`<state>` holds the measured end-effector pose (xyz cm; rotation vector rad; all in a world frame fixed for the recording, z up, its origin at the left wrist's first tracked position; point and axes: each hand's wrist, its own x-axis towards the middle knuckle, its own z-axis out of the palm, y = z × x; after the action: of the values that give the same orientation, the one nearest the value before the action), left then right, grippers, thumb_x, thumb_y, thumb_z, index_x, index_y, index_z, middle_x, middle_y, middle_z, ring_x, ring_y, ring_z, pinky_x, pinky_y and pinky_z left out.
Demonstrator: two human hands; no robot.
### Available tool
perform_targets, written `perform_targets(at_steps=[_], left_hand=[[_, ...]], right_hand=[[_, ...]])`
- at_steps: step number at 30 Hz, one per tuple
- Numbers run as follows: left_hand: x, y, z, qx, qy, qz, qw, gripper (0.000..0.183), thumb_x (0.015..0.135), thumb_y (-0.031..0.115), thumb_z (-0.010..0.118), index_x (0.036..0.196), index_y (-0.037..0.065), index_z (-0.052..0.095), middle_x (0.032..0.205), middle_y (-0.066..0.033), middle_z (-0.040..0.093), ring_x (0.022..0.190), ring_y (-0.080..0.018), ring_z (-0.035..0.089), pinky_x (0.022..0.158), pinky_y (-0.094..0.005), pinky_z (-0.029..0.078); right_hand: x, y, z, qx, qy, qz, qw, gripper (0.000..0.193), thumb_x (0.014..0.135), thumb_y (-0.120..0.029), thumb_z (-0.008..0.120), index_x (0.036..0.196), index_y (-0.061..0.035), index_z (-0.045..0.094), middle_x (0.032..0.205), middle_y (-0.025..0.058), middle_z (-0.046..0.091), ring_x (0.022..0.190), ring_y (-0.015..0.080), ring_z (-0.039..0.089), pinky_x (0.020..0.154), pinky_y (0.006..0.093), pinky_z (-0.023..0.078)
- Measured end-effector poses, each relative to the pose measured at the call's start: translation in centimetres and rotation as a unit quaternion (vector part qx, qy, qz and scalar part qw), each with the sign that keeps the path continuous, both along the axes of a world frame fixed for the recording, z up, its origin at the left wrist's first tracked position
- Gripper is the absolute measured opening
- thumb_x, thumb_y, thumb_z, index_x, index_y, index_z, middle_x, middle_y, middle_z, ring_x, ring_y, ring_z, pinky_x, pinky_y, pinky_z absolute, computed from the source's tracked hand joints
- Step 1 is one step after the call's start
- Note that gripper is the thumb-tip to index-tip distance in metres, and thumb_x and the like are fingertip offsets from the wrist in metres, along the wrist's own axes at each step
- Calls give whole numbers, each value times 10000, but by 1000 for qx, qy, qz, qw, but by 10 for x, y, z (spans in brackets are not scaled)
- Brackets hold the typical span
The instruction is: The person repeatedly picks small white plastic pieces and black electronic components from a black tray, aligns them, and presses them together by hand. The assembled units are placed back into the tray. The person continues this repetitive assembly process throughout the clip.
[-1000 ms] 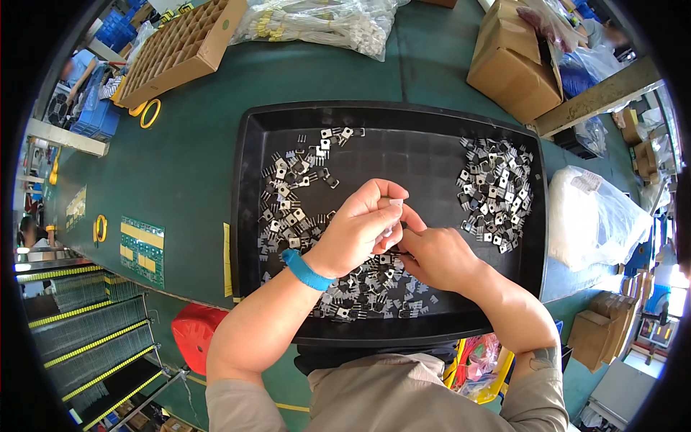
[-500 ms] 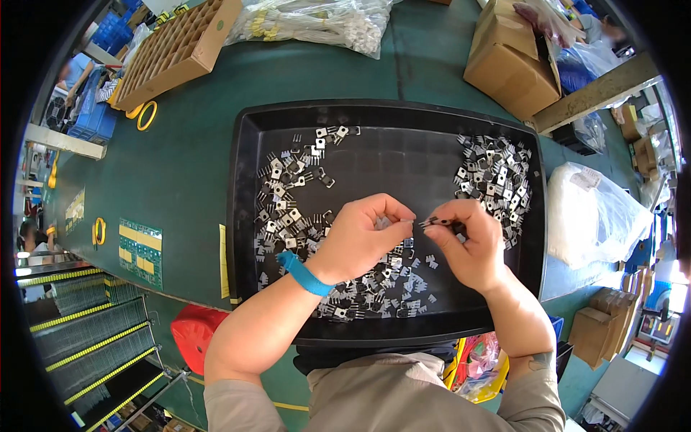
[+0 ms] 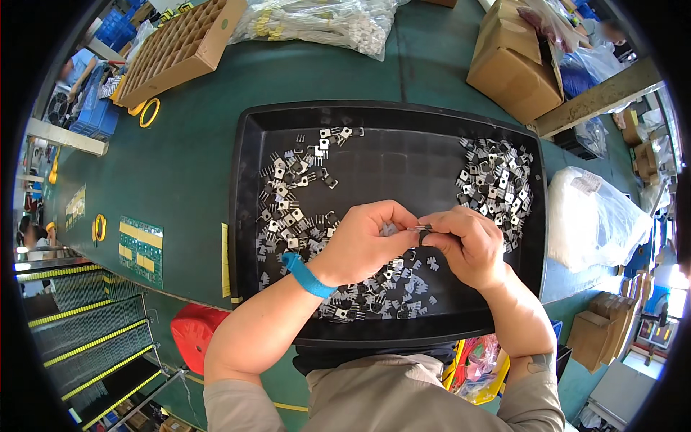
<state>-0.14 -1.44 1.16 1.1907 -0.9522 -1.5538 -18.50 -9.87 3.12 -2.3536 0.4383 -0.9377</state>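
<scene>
My left hand [image 3: 367, 241], with a blue wrist strap [image 3: 308, 276], is closed in a pinch, with a small grey piece [image 3: 389, 230] showing between its fingers. My right hand [image 3: 468, 245] pinches a black transistor with thin metal legs [image 3: 424, 233]. Both hands' fingertips meet at the transistor, above a black tray [image 3: 389, 334]. Loose transistors [image 3: 286, 219] lie along the tray's left side, with a denser heap of transistors [image 3: 497, 183] at the right. Near the front, small grey pronged pieces [image 3: 415, 286] mix with transistors. The fingers hide exactly how the held parts touch.
A clear bag of white material [image 3: 594, 216] lies right of the tray, and a cardboard box [image 3: 515, 65] stands behind it. A divided carton [image 3: 180, 54] and a bag of wired connectors [image 3: 313, 25] sit at the back. Green circuit boards [image 3: 140, 252] lie at left.
My hands have come together: the right hand moved slightly left with the transistor, closing the small gap to the left hand's fingertips.
</scene>
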Motion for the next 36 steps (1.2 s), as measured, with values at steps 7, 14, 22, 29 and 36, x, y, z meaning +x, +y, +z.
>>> perform_targets(at_steps=[7,14,22,29,36], left_hand=[[1,0,1,-2,-14,-7,1000,139,885,91,673,975,-14,656,880,-21,674,807,-43,582,701,-192,466],[1,0,1,-1,-29,-13,1000,145,862,97,694,959,-6,662,866,-14,674,785,-43,580,680,-198,469],[1,0,1,-1,-39,-12,999,134,848,82,703,946,1,664,836,0,656,754,-36,558,657,-198,460],[0,-1,3,-5,-68,1,998,106,853,50,679,942,-6,661,837,-4,661,751,-39,571,656,-198,466],[8,-2,6,32,16,17,999,119,857,80,665,933,-11,648,776,-22,660,652,-20,540,557,-175,411]], right_hand=[[0,-2,5,-17,20,17,1000,304,705,-41,780,951,-43,602,814,89,670,641,248,637,528,334,511],[-1,0,7,-1,18,-9,1000,223,727,25,746,911,-16,627,831,118,652,708,260,660,593,316,541],[-1,5,7,32,19,-31,999,190,756,46,717,916,-12,633,839,124,655,718,258,666,610,311,544],[1,5,7,22,53,-23,998,155,771,25,707,909,-12,649,830,117,649,697,259,654,600,328,534],[0,13,10,229,58,-146,961,124,795,10,707,910,-7,665,772,80,647,651,141,621,566,242,474]])
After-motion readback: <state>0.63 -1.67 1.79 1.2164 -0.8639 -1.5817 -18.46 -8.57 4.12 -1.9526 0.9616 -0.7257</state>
